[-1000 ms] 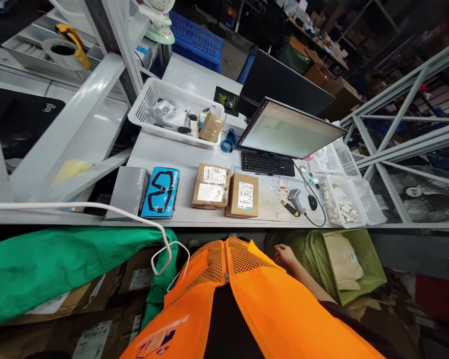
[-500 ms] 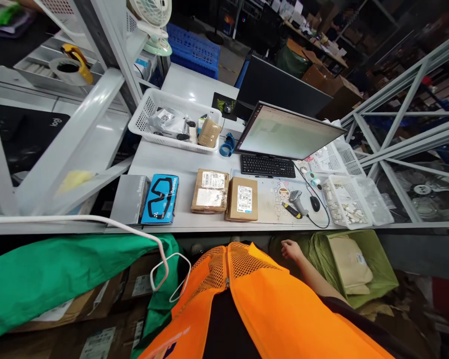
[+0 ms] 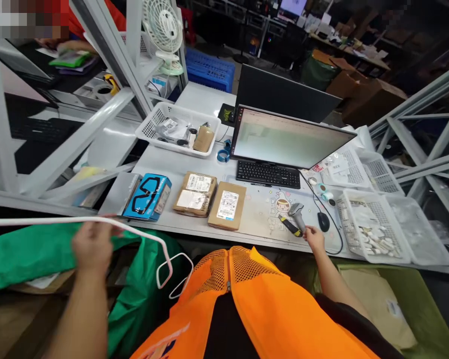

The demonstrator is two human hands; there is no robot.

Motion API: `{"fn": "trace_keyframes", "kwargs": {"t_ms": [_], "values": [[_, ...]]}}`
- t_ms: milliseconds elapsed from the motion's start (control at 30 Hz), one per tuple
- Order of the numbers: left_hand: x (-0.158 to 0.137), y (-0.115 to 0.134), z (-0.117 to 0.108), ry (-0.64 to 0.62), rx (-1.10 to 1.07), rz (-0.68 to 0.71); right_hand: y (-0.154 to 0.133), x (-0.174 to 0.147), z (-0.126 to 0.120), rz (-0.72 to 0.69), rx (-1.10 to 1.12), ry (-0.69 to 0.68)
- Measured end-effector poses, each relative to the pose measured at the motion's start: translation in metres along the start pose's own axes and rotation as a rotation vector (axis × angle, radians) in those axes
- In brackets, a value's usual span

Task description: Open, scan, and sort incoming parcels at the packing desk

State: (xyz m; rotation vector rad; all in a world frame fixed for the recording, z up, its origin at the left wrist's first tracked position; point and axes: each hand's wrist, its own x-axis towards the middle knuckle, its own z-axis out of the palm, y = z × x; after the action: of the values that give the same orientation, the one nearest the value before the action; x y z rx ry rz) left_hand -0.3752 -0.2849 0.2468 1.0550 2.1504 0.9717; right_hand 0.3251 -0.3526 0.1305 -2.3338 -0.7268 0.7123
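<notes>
Handheld scanner (image 3: 297, 216) being touched at its handle end by the right hand (image 3: 315, 239) – the left hand (image 3: 93, 244) lying well apart.
On the desk (image 3: 172, 162), the scanner is lying ahead and slightly left of the nearer right hand, its long axis being slanted, handle toward that hand; a yellow-and-black cutter (image 3: 290, 226) is lying just beside. The right fingers are being held together, though a firm grip cannot be told; the left hand is being blurred near the pale tube (image 3: 142, 232) – open or closed cannot be told. Lettering starting with "W" is being shown on the blue box (image 3: 146, 197); unreadable labels are being borne by the left carton (image 3: 196, 192) and right carton (image 3: 228, 204).
</notes>
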Motion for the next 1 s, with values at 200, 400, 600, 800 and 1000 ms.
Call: {"fn": "trace_keyframes", "kwargs": {"t_ms": [200, 400, 600, 800, 1000], "values": [[-0.058, 0.047, 0.18, -0.329, 0.034, 0.289, 0.019, 0.062, -0.026, -0.146, -0.076, -0.034], [-0.107, 0.059, 0.281, -0.221, 0.385, 0.225, 0.025, 0.079, -0.03, -0.294, -0.225, -0.101], [-0.12, 0.055, 0.297, -0.212, 0.461, 0.223, 0.017, 0.081, -0.008, -0.408, -0.329, -0.172], [-0.142, 0.054, 0.302, -0.252, 0.463, 0.346, 0.008, 0.074, 0.011, -0.359, -0.553, -0.277], [-0.168, 0.058, 0.326, -0.365, 0.373, 0.425, 0.003, 0.086, 0.019, -0.284, -0.619, -0.299]]}}
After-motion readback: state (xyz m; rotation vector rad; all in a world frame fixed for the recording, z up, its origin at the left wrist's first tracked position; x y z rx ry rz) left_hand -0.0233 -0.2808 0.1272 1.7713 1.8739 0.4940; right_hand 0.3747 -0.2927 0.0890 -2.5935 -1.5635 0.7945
